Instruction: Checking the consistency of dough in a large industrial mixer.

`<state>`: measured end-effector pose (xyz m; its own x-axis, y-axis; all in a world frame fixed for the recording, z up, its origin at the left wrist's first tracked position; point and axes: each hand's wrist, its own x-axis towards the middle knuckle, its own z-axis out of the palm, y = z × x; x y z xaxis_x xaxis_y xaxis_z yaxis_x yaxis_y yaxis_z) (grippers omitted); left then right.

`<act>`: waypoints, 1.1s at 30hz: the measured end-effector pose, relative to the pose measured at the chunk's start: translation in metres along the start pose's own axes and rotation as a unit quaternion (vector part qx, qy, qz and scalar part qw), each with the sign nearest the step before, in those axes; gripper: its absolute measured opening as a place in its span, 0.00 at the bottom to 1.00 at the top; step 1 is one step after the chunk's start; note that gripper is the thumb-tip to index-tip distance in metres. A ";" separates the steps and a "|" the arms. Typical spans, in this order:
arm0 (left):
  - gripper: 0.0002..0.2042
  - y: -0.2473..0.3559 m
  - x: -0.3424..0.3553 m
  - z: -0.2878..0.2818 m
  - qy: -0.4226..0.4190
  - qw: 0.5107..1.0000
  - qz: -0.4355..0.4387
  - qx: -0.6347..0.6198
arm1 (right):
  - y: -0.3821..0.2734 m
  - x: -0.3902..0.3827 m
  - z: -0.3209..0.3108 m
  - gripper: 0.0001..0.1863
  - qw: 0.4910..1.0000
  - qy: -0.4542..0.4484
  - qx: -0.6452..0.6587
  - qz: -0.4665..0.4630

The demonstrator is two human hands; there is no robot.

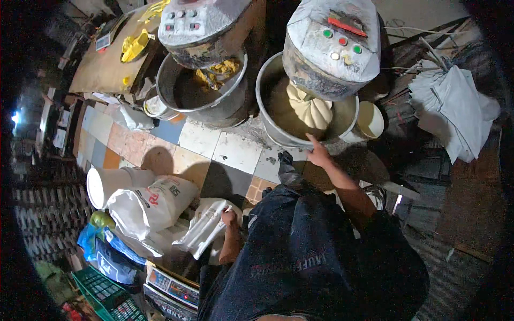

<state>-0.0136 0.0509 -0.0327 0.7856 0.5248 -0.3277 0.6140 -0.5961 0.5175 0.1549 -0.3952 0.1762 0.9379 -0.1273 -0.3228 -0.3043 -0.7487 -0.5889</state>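
Dark shirt, pale ridged dough beyond

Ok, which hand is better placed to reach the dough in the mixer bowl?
Likely the right hand, at the near rim of the mixer bowl, close to the dough; the left hand is farther away, by the white sack.

Cream dough, dull grey bowl, white sack, and it's green and red on the buttons, patchwork colours across the tiles!
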 end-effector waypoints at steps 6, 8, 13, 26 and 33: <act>0.12 0.048 0.024 -0.008 -0.047 0.973 -0.090 -0.207 | 0.025 0.031 0.022 0.38 0.996 -0.064 -0.045 -0.032; 0.14 0.072 0.019 -0.015 -0.050 0.978 -0.088 -0.184 | 0.040 0.029 -0.005 0.37 0.977 -0.179 -0.109 0.039; 0.12 0.036 0.044 0.035 -0.154 0.963 -0.044 -0.215 | 0.143 0.052 -0.071 0.29 0.966 -0.101 -0.221 0.084; 0.14 0.127 0.013 0.013 -0.078 0.941 -0.116 -0.309 | -0.015 0.094 -0.049 0.31 0.890 -0.450 0.071 0.030; 0.13 0.082 0.029 0.017 -0.043 0.972 -0.160 -0.165 | 0.095 0.113 -0.071 0.17 0.880 -0.430 -0.194 -0.063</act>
<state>0.0607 0.0066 -0.0127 0.5701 0.5902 -0.5716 0.7816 -0.1752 0.5986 0.2437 -0.5273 0.1363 0.4372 0.3872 -0.8118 0.0294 -0.9083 -0.4174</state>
